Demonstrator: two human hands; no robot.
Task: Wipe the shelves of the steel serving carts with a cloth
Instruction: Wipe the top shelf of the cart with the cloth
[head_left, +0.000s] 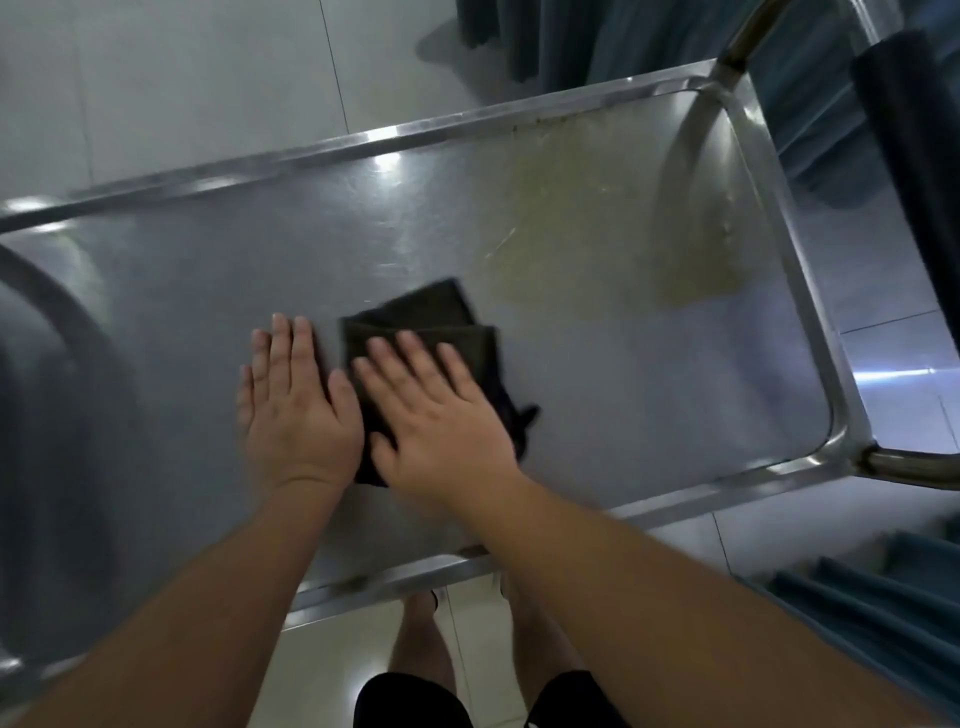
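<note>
Lying under the flat right hand (441, 415), the cloth (415, 322) adjoins the left hand (296, 405).

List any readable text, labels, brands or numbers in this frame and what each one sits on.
None can be read.
Steel cart shelf: bare metal with a yellowish stain, no label or stamp in view.
Dark cloth under the right hand: no tag text or logo shows.
Left hand lies flat on the shelf beside the cloth; nothing written there.
Black shorts: a small white mark at the frame's bottom edge, cut off and unreadable.

Bare forearms (649, 582) — black shorts (410, 701), sandals.
</note>
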